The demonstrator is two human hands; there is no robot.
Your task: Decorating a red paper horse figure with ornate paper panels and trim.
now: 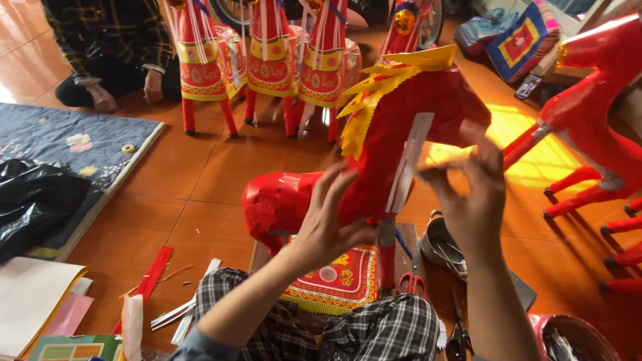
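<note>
While the left hand [331, 220] presses open-palmed, fingers spread wide, against the chest of a glossy red paper horse figure [394, 140], the right hand [471, 194] is raised beside the horse's neck with thumb and fingers pinched on the end of a thin silvery-white paper strip [409, 162]. That strip lies down the neck, just below a fringed yellow paper mane [378, 90]. The horse stands on a low wooden board [261, 253] in front of the person's checked-trousered knees, over a red and gold decorated paper panel [334, 281]. Red-handled scissors [412, 281] lie just beside the board, next to a round metal tin [441, 244]. Further back on the orange tiled floor [200, 174] stands a row of finished red horses with ornate cloths [267, 60], and another person kneels [114, 53] near a blue patterned mat [60, 144].
</note>
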